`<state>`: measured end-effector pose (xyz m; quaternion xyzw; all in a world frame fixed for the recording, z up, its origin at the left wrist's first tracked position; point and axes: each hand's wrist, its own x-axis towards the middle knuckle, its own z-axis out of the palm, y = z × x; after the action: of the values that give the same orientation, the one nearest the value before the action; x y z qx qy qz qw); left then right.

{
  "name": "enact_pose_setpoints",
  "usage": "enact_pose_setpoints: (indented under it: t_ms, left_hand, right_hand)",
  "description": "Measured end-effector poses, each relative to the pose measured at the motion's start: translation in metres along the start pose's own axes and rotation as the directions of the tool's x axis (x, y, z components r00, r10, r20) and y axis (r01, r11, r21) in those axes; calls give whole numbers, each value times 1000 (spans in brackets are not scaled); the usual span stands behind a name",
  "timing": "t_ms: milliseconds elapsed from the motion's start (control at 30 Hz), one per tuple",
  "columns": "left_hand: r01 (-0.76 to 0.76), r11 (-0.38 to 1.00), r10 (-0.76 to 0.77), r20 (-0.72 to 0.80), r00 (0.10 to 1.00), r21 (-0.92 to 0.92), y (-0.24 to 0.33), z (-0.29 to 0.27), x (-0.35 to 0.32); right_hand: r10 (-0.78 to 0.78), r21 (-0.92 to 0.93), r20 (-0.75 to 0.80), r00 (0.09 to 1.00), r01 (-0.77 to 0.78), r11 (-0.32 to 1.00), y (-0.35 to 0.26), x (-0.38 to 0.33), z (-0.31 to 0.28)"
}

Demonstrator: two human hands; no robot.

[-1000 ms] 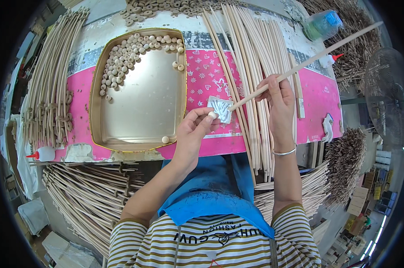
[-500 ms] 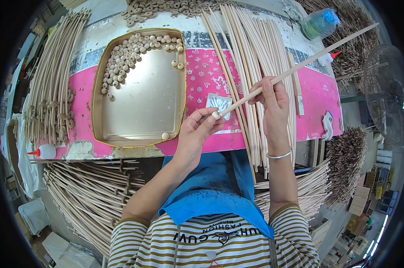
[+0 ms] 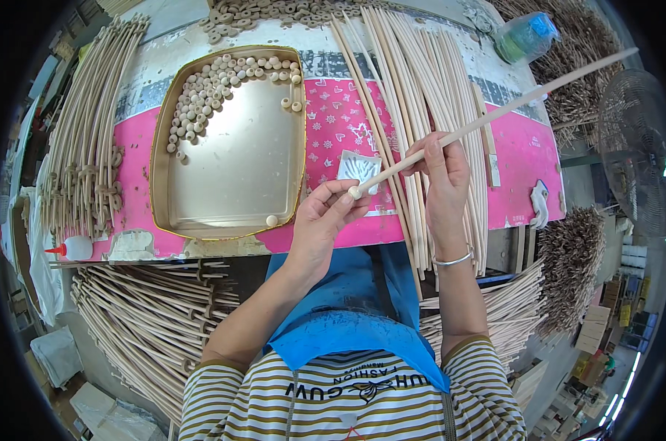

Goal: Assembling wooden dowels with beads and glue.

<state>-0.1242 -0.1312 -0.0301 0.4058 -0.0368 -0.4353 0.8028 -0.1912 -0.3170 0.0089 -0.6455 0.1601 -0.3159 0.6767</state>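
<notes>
My left hand [image 3: 317, 229] pinches a small round wooden bead [image 3: 354, 192] between thumb and fingertips, above the table's front edge. Against the bead sits the near end of a long pale wooden rod [image 3: 540, 90]; whether its tip is inside the bead's hole is too small to tell. My right hand [image 3: 444, 176] grips this rod a short way up, and the rest slants up to the far right. Left of my hands, a gold-rimmed tray [image 3: 233, 162] holds many loose beads [image 3: 204, 99] toward its far left, plus one near its front right corner.
Beneath my right hand lie many loose rods [image 3: 414, 95]. A small white dish or packet [image 3: 351, 166] is beside them. Bundled rods [image 3: 86, 132] cover the table's left side. A green bottle with a blue cap [image 3: 525, 38] stands far right; a fan [image 3: 636, 151] is beyond the table.
The rod has slid slightly down and its far end has swung a little right. My right hand has shifted slightly left, while my left hand keeps its pinch on the bead.
</notes>
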Motion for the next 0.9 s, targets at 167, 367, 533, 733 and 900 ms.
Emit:
enact_pose_setpoints:
  t_ms: [167,367,533,733,900]
  left_hand:
    - [-134,983,134,7,991,125,0,6,0]
    - [-195,970,197,1,980,144,6,12,6]
    - [-208,978,207,-29,978,-16,0,24,15]
    - [-219,972,222,-21,975,81,11,20,24]
    - [-306,915,305,45,951,262,52,-3,36]
  right_hand:
    - [-84,-111,-32,996,80,991,-8,-15,8]
    - [-88,16,-215,973,94,995,2,-35,17]
    - [96,65,-258,961,-82,995,1,-59,22]
    - [-258,-868,-36,965,98,488,-82,-112,-69]
    - [-108,-965,29,994,56,257,-60,-153,-163]
